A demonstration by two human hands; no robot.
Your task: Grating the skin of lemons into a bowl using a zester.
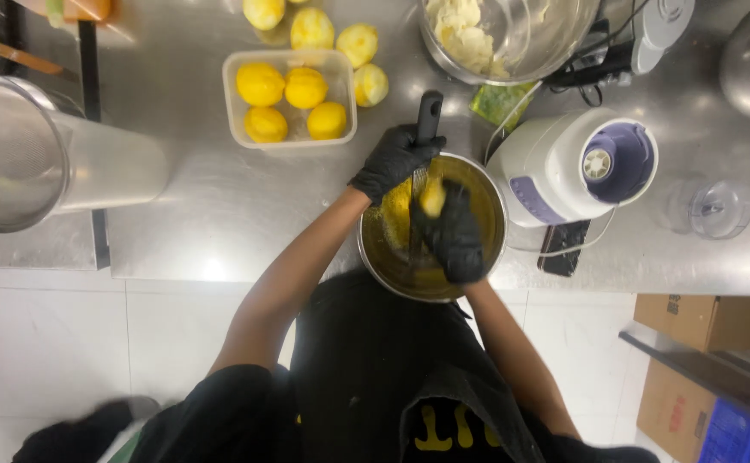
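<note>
My left hand, in a black glove, grips the black handle of a grater that slants down into a steel bowl at the counter's front edge. My right hand, also gloved in black, presses a yellow lemon against the grater over the bowl. Yellow zest coats the bowl's inside.
A clear tub of whole lemons and several peeled lemons lie behind the bowl. A white blender base stands right, a phone below it. A glass bowl sits at the back, a large strainer at left, cardboard boxes on the floor.
</note>
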